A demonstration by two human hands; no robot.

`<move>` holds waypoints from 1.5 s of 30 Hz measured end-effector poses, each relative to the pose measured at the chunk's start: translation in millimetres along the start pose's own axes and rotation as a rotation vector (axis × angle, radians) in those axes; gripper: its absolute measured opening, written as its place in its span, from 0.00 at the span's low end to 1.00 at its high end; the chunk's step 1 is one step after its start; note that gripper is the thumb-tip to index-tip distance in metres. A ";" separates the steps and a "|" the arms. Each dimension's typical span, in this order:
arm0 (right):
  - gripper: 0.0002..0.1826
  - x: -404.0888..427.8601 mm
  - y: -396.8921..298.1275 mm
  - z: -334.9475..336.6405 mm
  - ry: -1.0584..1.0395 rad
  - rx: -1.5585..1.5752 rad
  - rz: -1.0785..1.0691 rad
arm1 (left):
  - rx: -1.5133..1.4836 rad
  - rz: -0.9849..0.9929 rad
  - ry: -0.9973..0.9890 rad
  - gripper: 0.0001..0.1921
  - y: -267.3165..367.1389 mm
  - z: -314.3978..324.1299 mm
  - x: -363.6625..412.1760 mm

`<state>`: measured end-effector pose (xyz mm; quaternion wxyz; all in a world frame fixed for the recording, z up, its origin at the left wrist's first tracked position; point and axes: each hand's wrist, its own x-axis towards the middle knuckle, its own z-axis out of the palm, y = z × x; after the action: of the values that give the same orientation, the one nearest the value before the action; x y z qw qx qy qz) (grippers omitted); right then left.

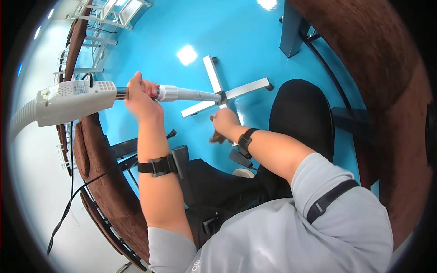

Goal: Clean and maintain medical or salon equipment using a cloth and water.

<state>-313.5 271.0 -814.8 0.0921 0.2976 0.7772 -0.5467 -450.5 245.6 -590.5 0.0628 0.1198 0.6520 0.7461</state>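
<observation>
A white metal stand rises from a star-shaped base with castors on the blue floor. My left hand is closed round the stand's pole, between a white collar and a white plastic device head with vents and a ribbed flexible hose. Low down by the base, my right hand grips a brown cloth, which hangs below the fist beside one base leg. Whether the cloth touches the leg cannot be told.
Brown furry-topped surfaces curve along the left and right. Black cables hang at the left. A dark table leg stands at the upper right; white step frames are at the upper left. My bent knee is right of the base.
</observation>
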 end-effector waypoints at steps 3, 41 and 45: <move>0.13 -3.2 -55.2 -30.3 0.504 0.512 0.059 | 0.006 0.010 0.038 0.22 4.4 -5.6 -4.5; 0.42 18.4 -82.7 -4.0 0.701 0.344 -0.802 | 0.084 0.029 0.092 0.19 1.9 1.3 -5.1; 0.39 29.8 -69.1 -7.7 0.517 0.337 -0.763 | 0.085 0.025 0.088 0.19 1.4 -0.7 -5.1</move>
<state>-375.1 273.3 -770.8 -0.3602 0.1286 0.7288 -0.5679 -445.7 243.5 -589.7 0.0198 0.0976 0.6836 0.7231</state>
